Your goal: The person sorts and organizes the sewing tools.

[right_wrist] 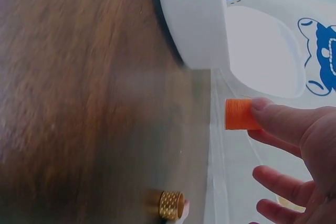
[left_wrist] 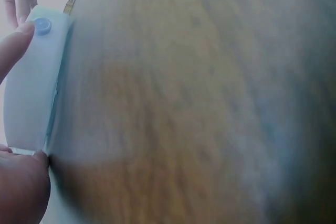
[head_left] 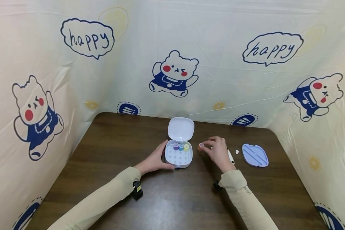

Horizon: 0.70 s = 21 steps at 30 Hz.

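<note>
A white sewing box stands on the table with its lid raised at the back. Purple, blue and yellow thread spools fill part of its back row; several bare pegs show in front. My left hand grips the box from the left, thumb along the front near the round latch button. Right of the box, my right hand pinches an orange thread spool between thumb and finger, above the table. Its other fingers are spread in the right wrist view.
On the right lies a light-blue tray with a diagonal bar. A small white piece and a slim white item, partly behind my right hand, lie nearby. A gold thimble stands on the table. Printed cloth hangs behind the table.
</note>
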Each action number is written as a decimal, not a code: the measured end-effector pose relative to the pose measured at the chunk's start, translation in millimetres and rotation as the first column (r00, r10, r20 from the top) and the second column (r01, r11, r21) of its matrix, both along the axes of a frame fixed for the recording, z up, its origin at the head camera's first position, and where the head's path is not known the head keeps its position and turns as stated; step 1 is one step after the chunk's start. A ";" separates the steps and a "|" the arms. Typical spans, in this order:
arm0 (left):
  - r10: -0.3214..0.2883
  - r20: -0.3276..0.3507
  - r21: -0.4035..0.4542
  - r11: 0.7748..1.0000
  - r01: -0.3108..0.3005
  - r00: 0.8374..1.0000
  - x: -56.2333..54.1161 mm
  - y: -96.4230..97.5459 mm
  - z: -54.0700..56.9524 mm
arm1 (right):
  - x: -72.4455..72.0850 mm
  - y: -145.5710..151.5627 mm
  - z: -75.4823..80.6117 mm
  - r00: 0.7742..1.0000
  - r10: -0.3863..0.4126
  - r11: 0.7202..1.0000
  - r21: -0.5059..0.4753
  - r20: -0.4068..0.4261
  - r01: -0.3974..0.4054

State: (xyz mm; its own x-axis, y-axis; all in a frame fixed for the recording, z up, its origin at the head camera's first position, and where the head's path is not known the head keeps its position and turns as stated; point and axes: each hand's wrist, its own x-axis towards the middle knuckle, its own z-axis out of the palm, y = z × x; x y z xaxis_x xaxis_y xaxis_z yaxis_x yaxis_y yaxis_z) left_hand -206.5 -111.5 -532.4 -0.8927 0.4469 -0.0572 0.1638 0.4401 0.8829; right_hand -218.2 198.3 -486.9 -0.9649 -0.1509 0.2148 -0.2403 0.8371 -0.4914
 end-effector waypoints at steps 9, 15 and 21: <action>0.032 -0.013 -0.003 0.999 -0.032 0.999 -0.3 3.3 0.6 | -0.7 -11.3 5.5 1.000 0.027 0.999 -0.021 0.003 -0.027; 0.039 -0.015 0.004 0.999 -0.039 0.999 -1.6 4.5 -1.8 | -3.2 -19.0 8.2 1.000 0.031 0.999 -0.018 -0.003 -0.031; 0.037 -0.005 0.016 0.999 -0.037 0.999 -1.8 4.5 -2.8 | -3.5 -29.5 8.9 0.999 0.041 0.999 -0.022 -0.001 -0.041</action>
State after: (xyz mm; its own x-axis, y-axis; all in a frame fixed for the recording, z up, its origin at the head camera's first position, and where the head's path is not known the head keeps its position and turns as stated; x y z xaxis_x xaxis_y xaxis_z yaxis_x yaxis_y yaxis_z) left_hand -208.3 -107.0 -535.2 -0.9090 0.4143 -0.0453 0.1527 0.4322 0.8888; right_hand -221.8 168.8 -477.9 -0.9578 -0.1855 0.2194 -0.2747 0.8157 -0.5092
